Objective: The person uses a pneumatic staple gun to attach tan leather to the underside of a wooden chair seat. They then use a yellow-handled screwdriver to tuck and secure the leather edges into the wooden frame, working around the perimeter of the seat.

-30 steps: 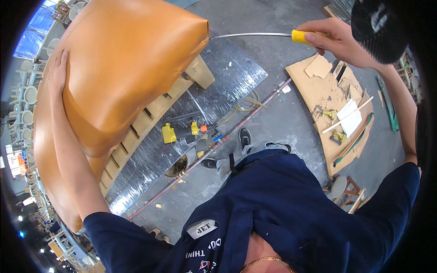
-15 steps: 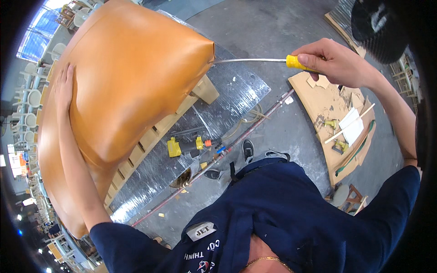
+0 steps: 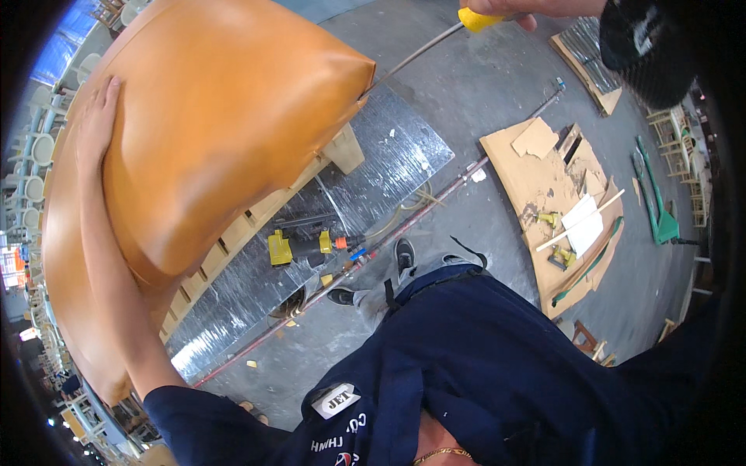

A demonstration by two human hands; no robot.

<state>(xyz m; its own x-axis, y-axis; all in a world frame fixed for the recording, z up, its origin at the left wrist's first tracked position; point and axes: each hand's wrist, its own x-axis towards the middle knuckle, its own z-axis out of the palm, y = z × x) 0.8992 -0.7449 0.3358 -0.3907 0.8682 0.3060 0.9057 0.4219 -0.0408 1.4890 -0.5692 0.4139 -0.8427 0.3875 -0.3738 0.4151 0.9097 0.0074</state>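
Observation:
A large tan-orange upholstered piece [image 3: 233, 116], smooth like leather, fills the left side above a pale wooden frame. My left hand [image 3: 99, 124] lies flat on its covering near the far left, fingers stretched out. At the top right, my right hand [image 3: 517, 11] is wrapped round the yellow handle of a screwdriver-like tool [image 3: 423, 51], partly cut off by the picture's edge. Its long metal shaft slants down to the covering's right corner. The tip is at a seam or opening there, and I cannot tell how deep it goes.
A yellow and black power tool [image 3: 299, 245] lies on a shiny plastic-wrapped surface [image 3: 388, 147] below the piece. To the right, a cardboard sheet [image 3: 528, 194] bears a white paper, a stick and small yellow tools. A green metal stand [image 3: 663, 225] and a reddish pipe [image 3: 272, 334] are on the floor.
My right hand has moved up and away, tilting the shaft from nearly level to a steep slant, its tip still at the corner. The left hand stays flat on the covering.

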